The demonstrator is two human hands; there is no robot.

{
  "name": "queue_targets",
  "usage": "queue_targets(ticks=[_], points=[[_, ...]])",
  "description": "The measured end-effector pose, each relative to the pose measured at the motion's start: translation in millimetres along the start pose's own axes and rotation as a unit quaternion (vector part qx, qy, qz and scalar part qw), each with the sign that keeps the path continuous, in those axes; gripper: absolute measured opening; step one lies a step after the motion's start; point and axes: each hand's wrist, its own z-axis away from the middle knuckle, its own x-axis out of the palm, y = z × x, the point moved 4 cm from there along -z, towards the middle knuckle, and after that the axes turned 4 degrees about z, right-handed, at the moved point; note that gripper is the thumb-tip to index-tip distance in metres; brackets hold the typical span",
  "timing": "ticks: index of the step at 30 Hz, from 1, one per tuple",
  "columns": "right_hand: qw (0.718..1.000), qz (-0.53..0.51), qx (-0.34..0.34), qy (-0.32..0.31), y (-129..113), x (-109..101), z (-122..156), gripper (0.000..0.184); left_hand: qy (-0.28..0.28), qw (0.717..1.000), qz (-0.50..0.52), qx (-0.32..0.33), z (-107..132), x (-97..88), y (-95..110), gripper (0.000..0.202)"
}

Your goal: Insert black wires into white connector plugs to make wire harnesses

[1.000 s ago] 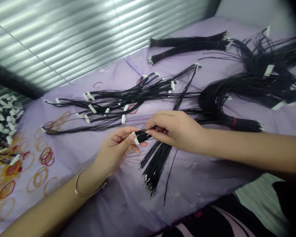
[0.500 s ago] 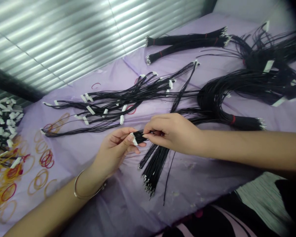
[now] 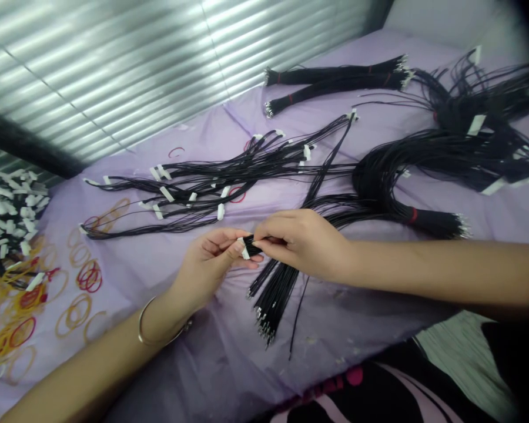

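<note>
My left hand pinches a small white connector between thumb and fingers. My right hand is closed on thin black wires right against that connector. Below my right hand a loose bunch of black wires with metal tips fans out on the purple sheet. Both hands touch at the connector, low over the sheet.
Finished black wire sets with white connectors lie behind my hands. A big looped wire bundle with a red band lies to the right, and two tied bundles farther back. White connectors and rubber bands lie left.
My right hand has slid left along the wires, closer to the connector in my left hand. The view has shifted slightly.
</note>
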Motion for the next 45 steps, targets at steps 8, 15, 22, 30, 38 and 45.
queue_targets(ticks=[8, 15, 22, 30, 38, 45], points=[[0.989, 0.11, -0.097, 0.027, -13, -19, -5, 0.022, 0.018, 0.999, 0.034, 0.003, -3, 4.1, 3, 0.013], [0.962, 0.101, -0.098, -0.232, -15, 0, 11, 0.013, 0.07, 0.992, 0.101, -0.009, -4, -0.4, 6, 0.019], [0.973, -0.005, -0.056, -0.224, -13, 1, 8, 0.017, 0.087, 0.991, 0.1, -0.022, -2, -1.9, 4, 0.023], [0.997, -0.02, 0.025, -0.077, -8, -29, -9, 0.007, 0.01, 0.997, 0.072, -0.015, -2, 2.8, 7, 0.016], [0.997, -0.001, 0.064, -0.035, 2, -33, -11, 0.009, -0.013, 0.997, 0.069, -0.009, -2, 3.8, 6, 0.013], [0.996, 0.006, 0.077, -0.05, 4, -30, -10, 0.01, -0.021, 0.998, 0.054, 0.0, -2, 4.9, 6, 0.013]])
